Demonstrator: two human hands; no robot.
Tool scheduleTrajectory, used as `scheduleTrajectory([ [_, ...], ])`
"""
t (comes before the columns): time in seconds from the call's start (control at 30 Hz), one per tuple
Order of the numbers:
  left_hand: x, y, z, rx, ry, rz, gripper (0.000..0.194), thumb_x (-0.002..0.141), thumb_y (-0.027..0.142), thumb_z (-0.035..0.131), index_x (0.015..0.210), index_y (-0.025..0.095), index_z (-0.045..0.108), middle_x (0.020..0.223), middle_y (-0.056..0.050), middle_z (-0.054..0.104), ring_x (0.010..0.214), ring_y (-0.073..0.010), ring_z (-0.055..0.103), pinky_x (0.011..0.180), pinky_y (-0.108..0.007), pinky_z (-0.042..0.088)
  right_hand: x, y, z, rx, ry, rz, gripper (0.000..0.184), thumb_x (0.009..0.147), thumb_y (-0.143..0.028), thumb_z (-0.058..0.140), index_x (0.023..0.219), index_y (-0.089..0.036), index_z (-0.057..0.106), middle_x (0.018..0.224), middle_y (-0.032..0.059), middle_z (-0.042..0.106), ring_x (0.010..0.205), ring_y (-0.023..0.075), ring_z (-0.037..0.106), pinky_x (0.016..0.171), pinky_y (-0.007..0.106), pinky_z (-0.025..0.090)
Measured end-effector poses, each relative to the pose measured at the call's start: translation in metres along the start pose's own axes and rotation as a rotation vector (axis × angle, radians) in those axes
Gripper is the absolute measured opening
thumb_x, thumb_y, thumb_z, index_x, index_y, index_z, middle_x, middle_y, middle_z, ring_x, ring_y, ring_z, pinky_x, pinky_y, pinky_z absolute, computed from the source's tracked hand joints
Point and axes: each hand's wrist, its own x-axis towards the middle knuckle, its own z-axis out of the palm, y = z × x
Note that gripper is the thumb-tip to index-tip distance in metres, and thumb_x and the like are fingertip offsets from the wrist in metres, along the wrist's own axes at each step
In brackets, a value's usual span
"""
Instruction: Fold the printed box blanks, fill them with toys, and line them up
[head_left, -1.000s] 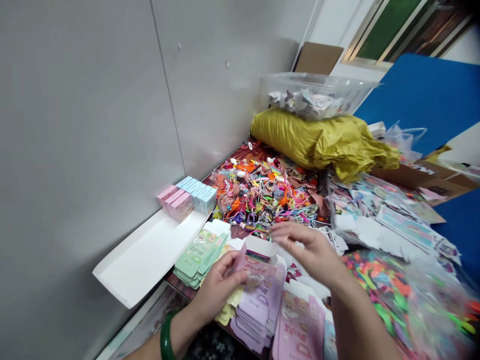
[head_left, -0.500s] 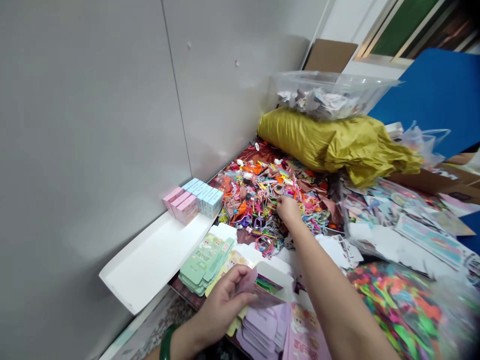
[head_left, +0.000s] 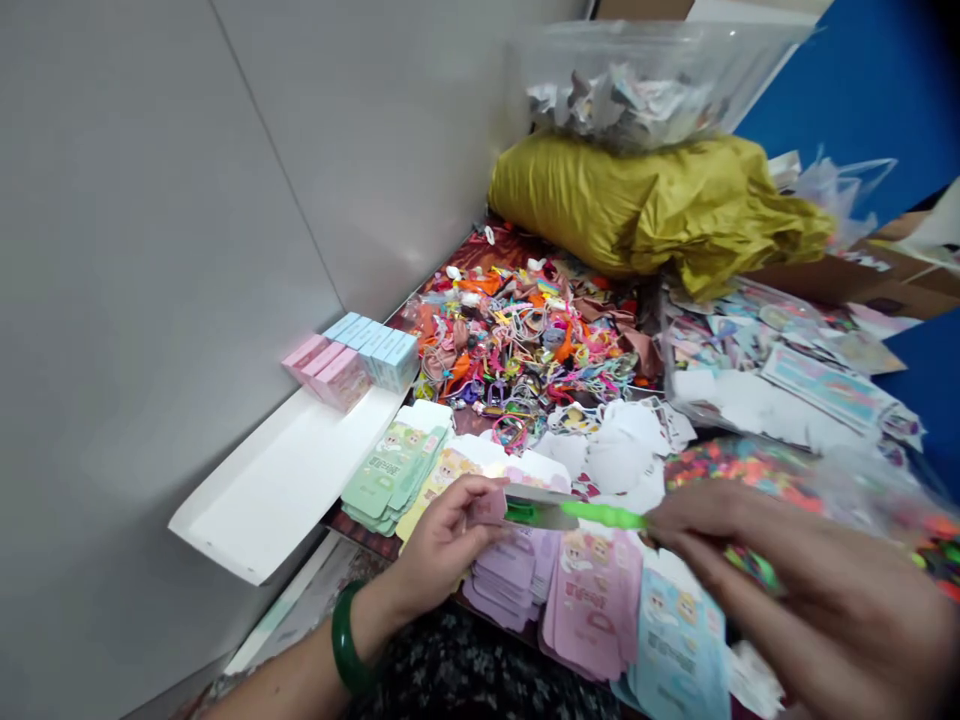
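My left hand (head_left: 439, 540), with a green bangle on its wrist, grips a small open carton (head_left: 489, 507). Something green lies inside the carton's opening. Fingers and thumb of my right hand (head_left: 795, 580), blurred by motion, pinch a bright green knobbly strip (head_left: 611, 515); its far end is at the carton's mouth. What exactly the strip is cannot be made out. Under the hands lie stacks of flat printed cartons: purple (head_left: 506, 585), pink (head_left: 592, 600), blue (head_left: 679, 640), green (head_left: 394, 465) and yellow (head_left: 431, 490).
A pile of colourful hair ties and trinkets (head_left: 525, 350) covers the table's middle. Left of it, small pink and blue boxes (head_left: 367, 350) stand on a white tray (head_left: 277, 500). A yellow sack (head_left: 600, 200) and clear bin (head_left: 660, 90) are behind; a bag of neon pieces (head_left: 739, 465) lies right.
My right hand has left the trinket pile and come right and nearer, and now holds the green strip at the carton. The carton stays in my left hand. The view has tilted down.
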Motion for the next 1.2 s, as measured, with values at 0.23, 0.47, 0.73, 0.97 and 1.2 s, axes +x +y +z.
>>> scheduleTrajectory([
  [0.23, -0.005, -0.003, 0.021, 0.101, -0.117, 0.036, 0.025, 0.084, 0.017, 0.063, 0.107, 0.024, 0.06, 0.122, -0.006, 0.062, 0.119, -0.0245, 0.052, 0.101, -0.035, 0.037, -0.023, -0.007, 0.039, -0.314, -0.227, -0.082, 0.027, 0.083, -0.009, 0.041, 0.084, -0.024, 0.063, 0.076, 0.0076, 0.067, 0.06, 0.021, 0.062, 0.048, 0.031, 0.05],
  [0.47, -0.007, -0.012, 0.034, 0.127, -0.156, 0.01, 0.022, 0.085, 0.02, 0.061, 0.108, 0.021, 0.059, 0.103, -0.005, 0.063, 0.098, -0.0212, 0.057, 0.089, -0.031, 0.043, -0.032, 0.006, 0.06, 0.011, -0.209, -0.022, 0.032, 0.087, -0.01, 0.041, 0.103, -0.022, 0.066, 0.102, 0.0073, 0.071, 0.093, 0.0197, 0.066, 0.079, 0.032, 0.055],
  [0.73, -0.003, -0.022, 0.032, 0.292, -0.197, 0.031, 0.023, 0.091, 0.022, 0.052, 0.114, 0.021, 0.057, 0.113, -0.007, 0.062, 0.11, -0.0233, 0.054, 0.098, -0.036, 0.039, -0.05, 0.056, 0.081, 0.709, -0.072, 0.792, 0.029, 0.073, -0.043, 0.07, 0.089, -0.018, 0.069, 0.052, -0.0032, 0.055, 0.04, 0.0092, 0.044, 0.039, 0.021, 0.034],
  [0.97, -0.004, -0.014, 0.034, 0.501, -0.224, 0.086, 0.03, 0.095, 0.024, 0.047, 0.124, 0.022, 0.05, 0.122, -0.008, 0.06, 0.114, -0.0232, 0.054, 0.1, -0.04, 0.041, -0.054, 0.059, 0.091, 1.014, -0.139, 0.886, 0.035, 0.074, -0.046, 0.073, 0.094, -0.018, 0.065, 0.058, -0.0036, 0.06, 0.035, 0.0045, 0.043, 0.037, 0.017, 0.032],
  [1.2, -0.007, -0.011, 0.025, 0.433, -0.26, -0.002, 0.057, 0.092, 0.032, 0.05, 0.145, 0.021, 0.034, 0.153, -0.009, 0.035, 0.14, -0.0269, 0.031, 0.117, -0.047, 0.022, -0.05, 0.057, 0.091, 1.089, -0.207, 0.874, 0.034, 0.075, -0.042, 0.073, 0.096, -0.017, 0.064, 0.056, -0.0026, 0.062, 0.035, 0.0055, 0.047, 0.037, 0.016, 0.036],
])
